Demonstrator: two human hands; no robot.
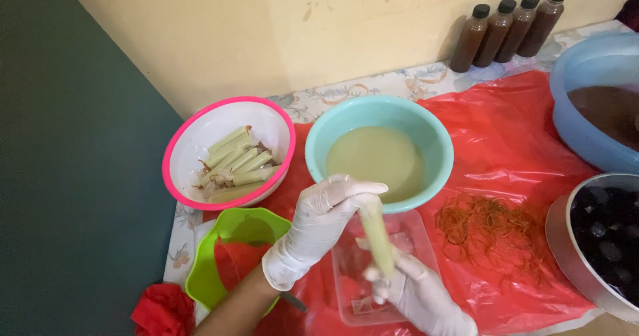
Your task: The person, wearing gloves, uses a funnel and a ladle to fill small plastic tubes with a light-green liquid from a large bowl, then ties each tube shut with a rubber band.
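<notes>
1. A red plastic sheet (506, 156) covers the table, most likely to catch drips and keep the flowery cloth under it clean.
2. A big blue tub (586, 76) of dark brown liquid sits at the right. The edge of the picture cuts it off, so its full size cannot be seen.
3. A metal bowl (566, 243) at the lower right holds dark, shiny lumps. It is hard to tell what they are.
4. A teal bowl (379, 113) of pale yellow-green liquid stands in the middle, just past the hands, close enough to reach.
5. A pink-rimmed white bowl (200, 143) at the left holds filled, tied tubes lying side by side, kept apart from the liquid.
6. A green funnel-like scoop (219, 243) lies partly under the left arm. Its lower part is hidden.
7. A clear plastic tray (353, 269) sits right under the hands, likely to catch spills.
8. Four brown bottles (509, 26) with black caps stand in a row by the wall, out of the way.
9. A heap of orange rubber bands (489, 233) lies near the right hand, easy to grab.
10. The left hand (319, 226), in a white glove, pinches the top of a thin plastic tube of pale liquid (377, 237), held upright over the tray so nothing runs out.
11. The right hand (419, 293), also gloved, grips the bottom of the tube. Its fingertips are partly hidden.
</notes>
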